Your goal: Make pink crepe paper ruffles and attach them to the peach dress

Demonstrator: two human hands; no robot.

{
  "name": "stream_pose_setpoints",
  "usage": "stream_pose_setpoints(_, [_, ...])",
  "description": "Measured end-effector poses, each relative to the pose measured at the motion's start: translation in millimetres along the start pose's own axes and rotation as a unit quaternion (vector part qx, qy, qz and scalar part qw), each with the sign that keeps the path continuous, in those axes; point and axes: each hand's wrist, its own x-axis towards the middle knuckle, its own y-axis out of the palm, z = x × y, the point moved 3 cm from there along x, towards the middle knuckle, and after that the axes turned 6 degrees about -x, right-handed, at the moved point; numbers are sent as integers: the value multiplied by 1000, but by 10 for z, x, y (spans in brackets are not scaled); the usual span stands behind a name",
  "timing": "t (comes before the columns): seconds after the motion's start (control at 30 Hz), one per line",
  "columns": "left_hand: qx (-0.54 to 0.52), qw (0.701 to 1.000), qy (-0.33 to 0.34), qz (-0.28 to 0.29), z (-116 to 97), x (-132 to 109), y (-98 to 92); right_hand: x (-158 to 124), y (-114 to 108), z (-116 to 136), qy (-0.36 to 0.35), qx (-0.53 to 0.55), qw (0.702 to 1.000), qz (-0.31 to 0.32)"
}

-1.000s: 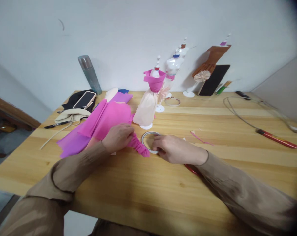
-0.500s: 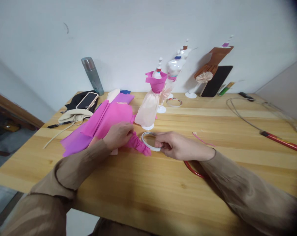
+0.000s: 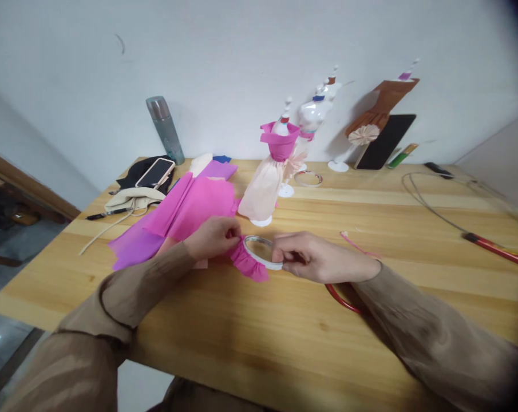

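Note:
My left hand [image 3: 213,236] is closed, its fingers pinching the upper end of a gathered pink crepe paper strip [image 3: 249,266]. Between thumb and fingers, my right hand [image 3: 310,256] grips a roll of tape [image 3: 255,252] by its right side. The roll's left edge lies against the ruffled strip. Just behind the roll stands a small mannequin [image 3: 280,150] with a pink top and a cream skirt. Red handles [image 3: 342,298], partly hidden under my right wrist, lie on the table.
Pink and purple crepe paper sheets [image 3: 194,200] spread out at the left, near a phone [image 3: 155,171] and a bottle [image 3: 166,131]. More mannequins [image 3: 314,117] and a black tablet-like panel [image 3: 385,142] stand along the wall. A red corded tool [image 3: 499,249] lies at the right.
The tape roll and my left hand have come closer together, and the roll now meets the pink strip. The strip's lower end has shifted slightly toward me. The view has turned a little.

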Motion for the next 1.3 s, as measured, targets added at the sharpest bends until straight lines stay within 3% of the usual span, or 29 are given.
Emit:
stream_pose_setpoints(0.47, [-50,997,-50,21,13,-1,14,10,18,85,-36,-59,997,-29])
stream_pose_setpoints(0.8, [-91,995,-26,42,-28,-12,55,20,41,130,-62,-23,998,-3])
stream_pose_setpoints(1.0, [-43,998,-16,47,-26,-18,22,22,49,132,-80,-40,996,19])
stream_pose_setpoints(1.2, [55,998,4,16,72,7,-268,5,50,100,-57,-121,991,25])
stream_pose_setpoints(1.3, [90,993,37,61,39,-40,-419,-1,30,-2,-23,-187,982,27])
